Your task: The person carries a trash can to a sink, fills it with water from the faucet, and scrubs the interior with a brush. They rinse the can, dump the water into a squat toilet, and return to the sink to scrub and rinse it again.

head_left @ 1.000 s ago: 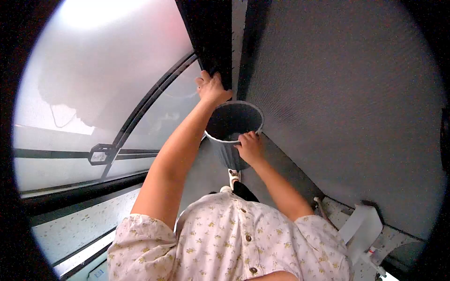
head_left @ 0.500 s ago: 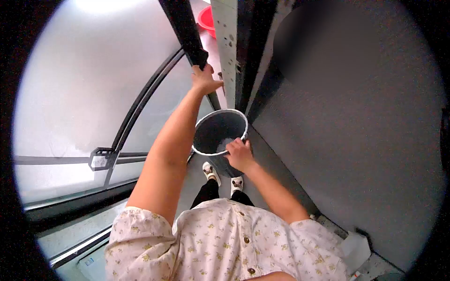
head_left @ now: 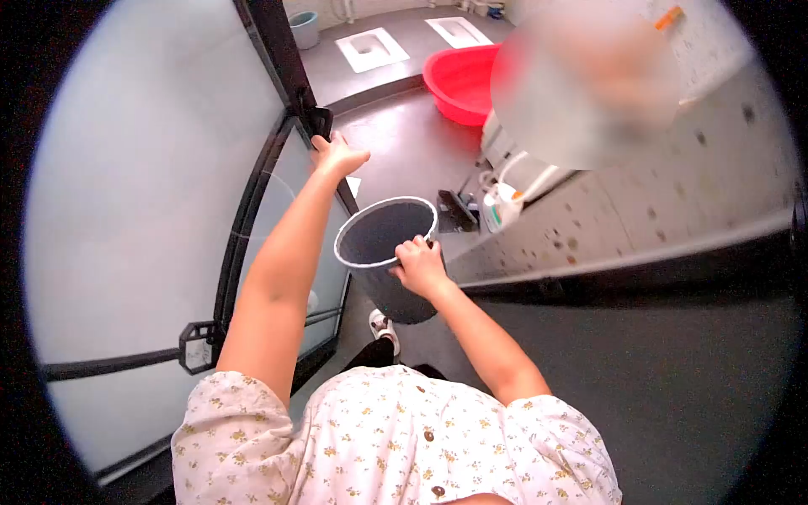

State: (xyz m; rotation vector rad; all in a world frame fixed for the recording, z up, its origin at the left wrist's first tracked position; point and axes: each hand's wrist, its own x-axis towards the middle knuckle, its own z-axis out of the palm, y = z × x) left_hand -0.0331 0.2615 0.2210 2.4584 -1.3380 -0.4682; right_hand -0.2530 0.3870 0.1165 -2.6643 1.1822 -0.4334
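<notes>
Right hand grips one bucket; left hand, spread, touches one door; two squat toilets beyond.

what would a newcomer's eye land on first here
Probably the bright red, plastic-looking basin, right of upper centre. Next is the pale-rimmed, tapered dark grey bucket near the middle, gripped at the top by the right hand. The black-framed frosted door fills much of the left side, with the left hand at its edge.
</notes>
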